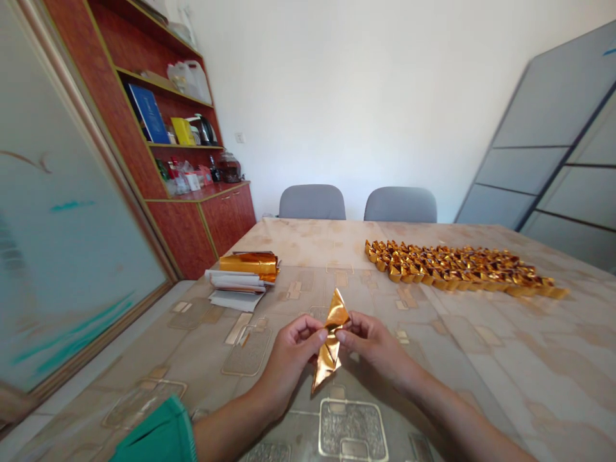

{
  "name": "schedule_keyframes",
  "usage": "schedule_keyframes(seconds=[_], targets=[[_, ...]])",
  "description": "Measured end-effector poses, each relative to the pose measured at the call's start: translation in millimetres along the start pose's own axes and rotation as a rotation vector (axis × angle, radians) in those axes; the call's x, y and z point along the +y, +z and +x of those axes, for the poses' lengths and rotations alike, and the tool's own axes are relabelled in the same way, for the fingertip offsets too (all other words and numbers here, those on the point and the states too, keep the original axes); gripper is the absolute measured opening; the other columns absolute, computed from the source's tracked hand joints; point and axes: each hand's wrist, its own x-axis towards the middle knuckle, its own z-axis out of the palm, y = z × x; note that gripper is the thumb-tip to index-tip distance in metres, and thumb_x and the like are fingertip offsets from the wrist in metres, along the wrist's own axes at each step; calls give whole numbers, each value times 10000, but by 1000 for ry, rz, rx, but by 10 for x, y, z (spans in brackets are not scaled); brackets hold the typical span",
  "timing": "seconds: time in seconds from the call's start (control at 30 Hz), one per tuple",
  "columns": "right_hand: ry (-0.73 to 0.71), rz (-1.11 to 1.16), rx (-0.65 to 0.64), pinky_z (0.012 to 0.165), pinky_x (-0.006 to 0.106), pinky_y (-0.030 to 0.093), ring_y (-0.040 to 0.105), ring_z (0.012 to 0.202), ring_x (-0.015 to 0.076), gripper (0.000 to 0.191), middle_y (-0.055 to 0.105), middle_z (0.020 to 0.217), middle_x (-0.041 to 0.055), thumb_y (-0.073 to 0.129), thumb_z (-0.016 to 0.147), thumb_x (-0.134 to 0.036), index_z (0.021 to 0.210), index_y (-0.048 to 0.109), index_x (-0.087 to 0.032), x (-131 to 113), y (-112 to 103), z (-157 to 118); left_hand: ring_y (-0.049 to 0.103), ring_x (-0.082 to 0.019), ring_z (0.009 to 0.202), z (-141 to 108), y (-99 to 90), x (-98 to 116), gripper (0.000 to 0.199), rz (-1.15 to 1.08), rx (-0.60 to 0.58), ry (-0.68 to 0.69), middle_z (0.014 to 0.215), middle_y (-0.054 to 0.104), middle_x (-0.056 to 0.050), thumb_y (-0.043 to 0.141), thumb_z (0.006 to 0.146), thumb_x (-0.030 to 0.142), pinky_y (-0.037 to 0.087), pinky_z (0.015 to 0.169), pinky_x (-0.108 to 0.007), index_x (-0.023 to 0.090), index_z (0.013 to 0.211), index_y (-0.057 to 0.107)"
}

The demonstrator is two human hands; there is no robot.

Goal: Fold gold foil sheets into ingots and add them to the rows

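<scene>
Between my two hands, a folded piece of gold foil paper is held above the near middle of the table, its two pointed ends up and down. My left hand pinches it from the left, thumb near its middle. From the right, my right hand pinches the same piece, its thumb also close to the middle fold. Both hands are closed on it, and some fingertips are hidden behind the foil. Farther off to the right, many folded gold paper ingots sit in close rows.
A stack of gold foil sheets with white paper lies at the left of the patterned table. Two grey chairs stand at the far edge. Behind on the left is a reddish wooden cabinet with shelved items.
</scene>
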Motion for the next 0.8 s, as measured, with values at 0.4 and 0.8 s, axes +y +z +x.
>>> schedule_keyframes(seconds=[0.4,0.8], targets=[[-56,-100,13,605,292,353,448,627,141,413,532,689,-14,691,812,-596,784,598,-195,-31,-127,-31,565,-110,635,187,112,91,323,-145,-22,-48,708,642,-3,833,646,392,448,613,-221,146,731,643],[-33,-199,11,522,251,289,372,542,105,403,466,596,-49,706,828,-524,652,542,-200,59,-123,-54,608,-107,631,127,-10,-16,351,-165,30,-100,726,687,-17,849,647,397,463,581,-205,132,797,674]])
